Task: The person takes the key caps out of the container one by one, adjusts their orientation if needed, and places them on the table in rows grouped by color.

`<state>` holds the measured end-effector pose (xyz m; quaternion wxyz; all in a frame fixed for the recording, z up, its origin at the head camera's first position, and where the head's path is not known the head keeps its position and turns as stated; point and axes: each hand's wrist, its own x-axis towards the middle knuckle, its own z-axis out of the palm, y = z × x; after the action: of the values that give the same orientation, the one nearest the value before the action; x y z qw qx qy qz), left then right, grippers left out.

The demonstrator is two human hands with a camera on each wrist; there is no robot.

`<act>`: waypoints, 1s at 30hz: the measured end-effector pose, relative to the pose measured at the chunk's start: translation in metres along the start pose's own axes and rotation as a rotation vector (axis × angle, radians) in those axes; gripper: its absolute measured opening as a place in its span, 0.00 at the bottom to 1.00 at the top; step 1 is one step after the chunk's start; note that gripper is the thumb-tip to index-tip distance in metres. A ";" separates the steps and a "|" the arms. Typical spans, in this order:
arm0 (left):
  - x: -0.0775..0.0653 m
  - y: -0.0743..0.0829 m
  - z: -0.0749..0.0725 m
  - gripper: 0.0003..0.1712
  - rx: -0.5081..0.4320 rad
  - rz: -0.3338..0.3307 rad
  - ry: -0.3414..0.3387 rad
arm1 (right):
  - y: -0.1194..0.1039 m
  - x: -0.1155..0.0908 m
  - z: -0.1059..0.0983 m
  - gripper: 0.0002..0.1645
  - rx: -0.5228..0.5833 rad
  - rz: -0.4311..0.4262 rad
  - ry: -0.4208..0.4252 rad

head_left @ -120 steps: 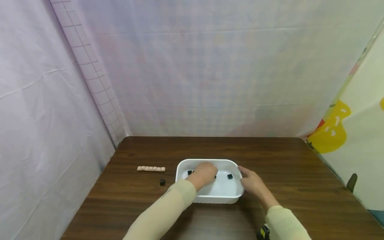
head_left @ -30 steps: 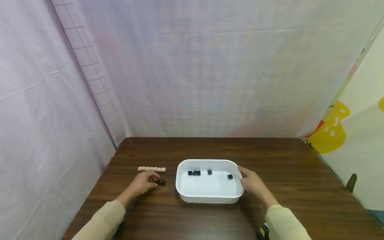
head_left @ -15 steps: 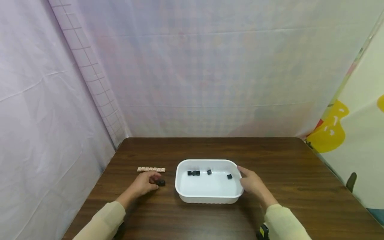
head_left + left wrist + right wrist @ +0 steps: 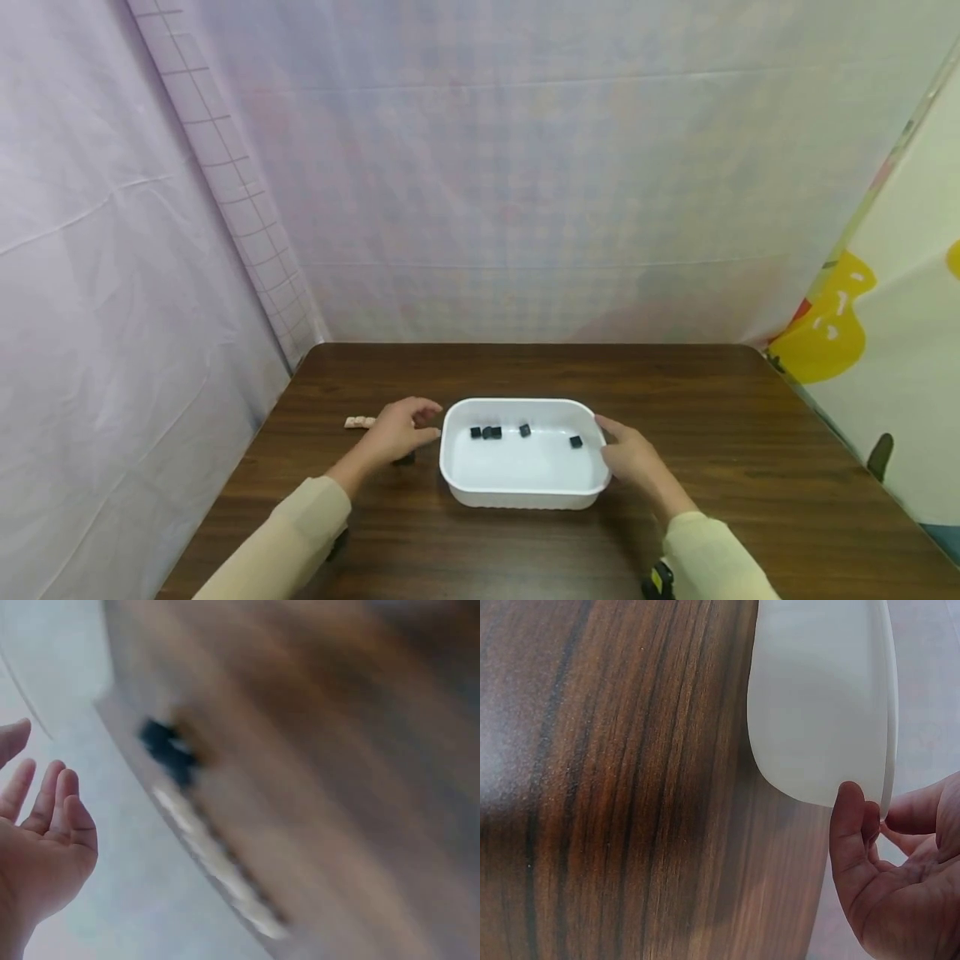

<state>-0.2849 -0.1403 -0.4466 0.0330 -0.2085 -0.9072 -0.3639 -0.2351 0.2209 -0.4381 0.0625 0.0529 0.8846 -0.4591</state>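
Observation:
In the head view a white plastic tray [image 4: 525, 492] stands on the table with several small black keycaps [image 4: 525, 430] scattered inside. My right hand [image 4: 639, 462] grips the tray's right rim, thumb and fingers pinching the edge in the right wrist view. Just left of the tray, my left hand [image 4: 401, 429] hovers above the table, fingers spread and loosely bent, holding nothing. Under it sit black keycaps [image 4: 405, 458], partly hidden. A row of pale keycaps [image 4: 360, 422] lies behind, mostly covered by the hand. The left wrist view shows the blurred pale row [image 4: 217, 859] beside the black keycaps [image 4: 169, 750].
The dark wood-grain tabletop [image 4: 465, 554] carries everything. White cloth hangs [image 4: 510, 208] behind the table and on its left. A printed sheet with a yellow shape [image 4: 825, 325] is on the right.
Four seconds ago my left hand was inside the tray. Later it held a black keycap beside another on the table; now it has released it and moved right toward the tray. My right hand stays put.

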 end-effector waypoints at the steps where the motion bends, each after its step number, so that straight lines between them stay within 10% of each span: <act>1: 0.005 0.007 0.003 0.19 0.014 0.000 -0.014 | 0.000 0.000 0.000 0.41 -0.007 0.001 0.001; 15: 0.062 0.065 0.068 0.19 0.307 0.112 -0.207 | -0.001 -0.003 0.002 0.42 0.028 -0.025 0.012; 30: 0.066 0.078 0.101 0.09 0.505 0.120 -0.319 | -0.001 -0.001 0.002 0.41 0.043 0.009 0.004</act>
<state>-0.3048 0.0017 -0.4561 -0.0376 -0.3015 -0.9488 -0.0867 -0.2339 0.2190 -0.4379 0.0615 0.0593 0.8744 -0.4776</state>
